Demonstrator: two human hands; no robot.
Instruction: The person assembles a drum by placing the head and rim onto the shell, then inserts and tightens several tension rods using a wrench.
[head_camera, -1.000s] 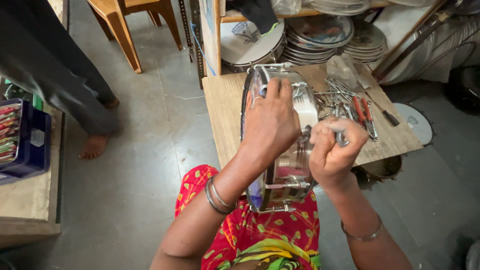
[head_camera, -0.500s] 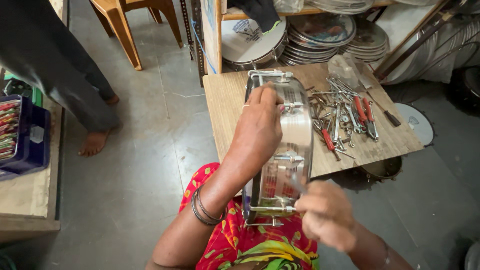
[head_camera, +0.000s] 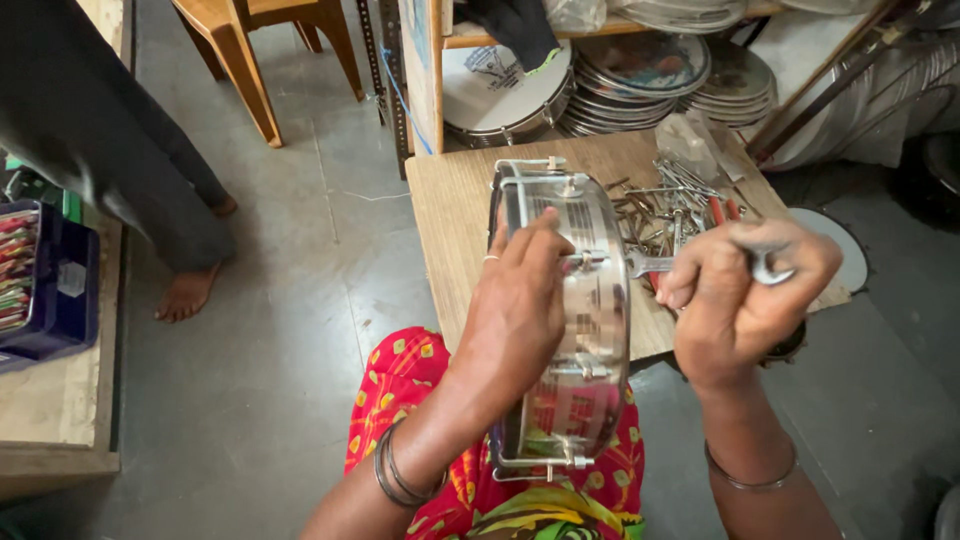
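Observation:
A shiny metal drum shell (head_camera: 585, 330) stands on its edge between my lap and the low wooden table (head_camera: 455, 215). My left hand (head_camera: 520, 300) lies flat against its left side and steadies it. My right hand (head_camera: 745, 295) is closed around a small metal spanner (head_camera: 650, 264). The spanner's tip sits on a tension lug on the shell's rim. Both wrists carry bangles.
Loose metal rods, bolts and red-handled tools (head_camera: 680, 200) lie on the table behind the drum. Stacked drum heads and hoops (head_camera: 640, 80) fill a shelf beyond. A person's bare foot (head_camera: 190, 290) stands on the floor at left, near a blue box (head_camera: 45, 290).
My right hand, low near my lap half a second ago, has come up to the right side of the shell with the spanner. The left hand stayed on the drum.

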